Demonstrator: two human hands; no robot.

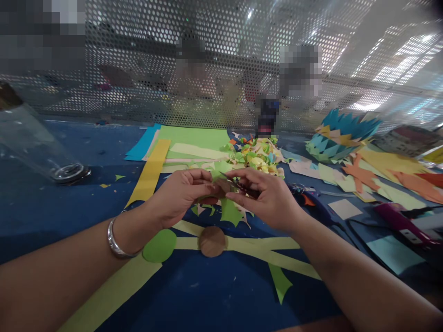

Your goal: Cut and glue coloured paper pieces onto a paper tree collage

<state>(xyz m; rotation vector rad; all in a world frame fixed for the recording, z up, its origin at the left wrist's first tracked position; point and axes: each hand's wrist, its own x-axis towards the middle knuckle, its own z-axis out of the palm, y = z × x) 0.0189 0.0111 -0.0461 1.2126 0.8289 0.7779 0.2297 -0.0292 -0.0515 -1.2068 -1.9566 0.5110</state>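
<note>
My left hand point(182, 196) is closed, pinching a piece of green paper point(231, 213) above the table. Small scissors point(238, 184) are in my right hand point(268, 196), their dark blades pointing left at the paper; my fingers partly cover them. Below the hands, a brown paper disc point(212, 241) lies on crossed pale green strips point(259, 244). A bright green paper circle point(159, 246) rests under my left wrist, which wears a silver bangle point(116, 240). A green offcut point(279, 282) lies below the strips.
Beyond the hands are a scrap heap point(259, 157), green sheets point(197, 136) and a yellow strip point(148, 173). A clear bottle point(38, 143) stands left. Rightward are a paper crown point(341, 138), a dark blue glue gun point(316, 203) and a purple power strip point(404, 223). Perforated metal point(145, 60) closes the back.
</note>
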